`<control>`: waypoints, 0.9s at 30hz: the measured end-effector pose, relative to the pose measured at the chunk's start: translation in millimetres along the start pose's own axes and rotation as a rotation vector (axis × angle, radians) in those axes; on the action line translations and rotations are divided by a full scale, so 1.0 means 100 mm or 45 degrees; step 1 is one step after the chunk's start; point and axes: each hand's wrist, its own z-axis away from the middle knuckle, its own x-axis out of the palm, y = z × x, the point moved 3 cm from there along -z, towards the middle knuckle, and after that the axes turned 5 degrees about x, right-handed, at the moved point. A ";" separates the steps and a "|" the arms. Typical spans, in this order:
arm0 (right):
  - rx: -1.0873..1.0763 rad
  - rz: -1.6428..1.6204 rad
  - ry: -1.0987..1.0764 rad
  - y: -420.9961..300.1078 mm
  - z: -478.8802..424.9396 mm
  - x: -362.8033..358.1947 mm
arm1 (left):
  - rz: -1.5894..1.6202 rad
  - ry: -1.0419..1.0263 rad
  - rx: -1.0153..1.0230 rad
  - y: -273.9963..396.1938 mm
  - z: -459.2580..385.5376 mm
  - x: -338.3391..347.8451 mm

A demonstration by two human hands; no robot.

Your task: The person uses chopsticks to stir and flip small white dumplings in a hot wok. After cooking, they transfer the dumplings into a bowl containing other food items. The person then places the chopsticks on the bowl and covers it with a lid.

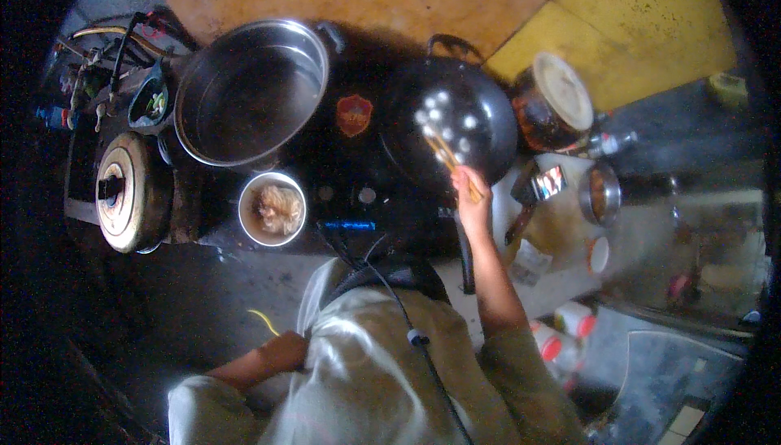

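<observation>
In a dark wok [488, 146] lie several small white round pieces of food [470, 122], blurred. My right hand [471, 192] grips a pair of wooden chopsticks [448, 151] over the near side of the wok, their tips among the white pieces. Of my left arm only the bent forearm shows; the hand itself is hidden at the waist. Left of the wok stands a wide stainless-steel pot [256, 103] that looks dark inside. A white bowl [241, 210] in front of that pot holds pale, stringy food [277, 208] that I cannot identify.
The wok's long handle [467, 262] points toward my body. A lidded pot [119, 192] stands at far left, near a small green dish [148, 100]. Right of the wok are a lidded container [558, 94], a phone [549, 182] and a metal bowl [601, 193]. A black cable [427, 359] hangs down my front.
</observation>
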 end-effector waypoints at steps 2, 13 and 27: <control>-0.037 0.052 0.096 -0.01 -0.02 -0.10 | 0.007 0.010 0.001 0.00 0.00 0.01; -0.219 0.032 -0.122 -0.18 -0.15 0.33 | 0.104 -0.007 -0.052 0.01 -0.03 0.01; 0.198 -0.205 0.282 -0.28 -0.05 -0.45 | 0.165 0.021 -0.042 -0.07 -0.01 0.17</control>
